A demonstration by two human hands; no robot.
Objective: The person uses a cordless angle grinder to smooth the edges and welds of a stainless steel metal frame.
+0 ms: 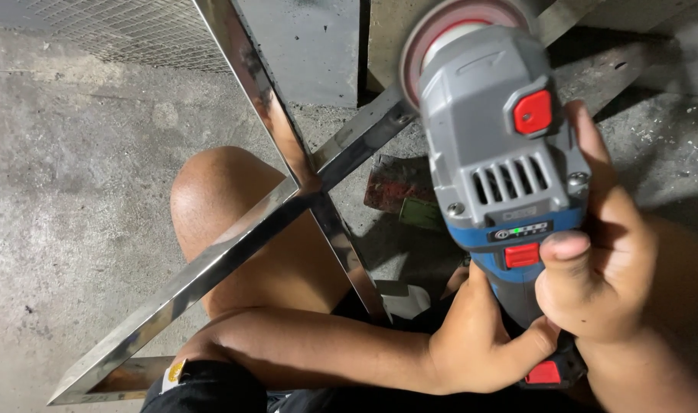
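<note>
Two hands: both on one cordless angle grinder (502,168), held up close under the camera, above the lap.
Left hand (479,344): nearest, comes from lower left w/ forearm across the lap; grip pressed together around the lower end of the grinder handle, just above the red battery catch (543,372).
Right hand (601,268): grip wrapped tight round the blue handle from the right side; thumb lies across the front, beside the red switch (522,255); fingers reach up along the grey housing.
Grinder: grey head w/ vent slots, blue body, small green light lit; red lock button (533,112) on the head; round disc (456,30) at the far end, blurred, so I cannot tell if it spins or touches smth.
Knee (219,199): bare, under the metal, left of the grinder.
Steel frame (288,199): shiny flat bars that meet in a cross over the knee; one bar goes down-left to the floor, one goes up toward the disc.
Floor (73,191): rough grey concrete.
Further: wire mesh panel (127,30) at top left; dark metal plate (303,46) beside it.
</note>
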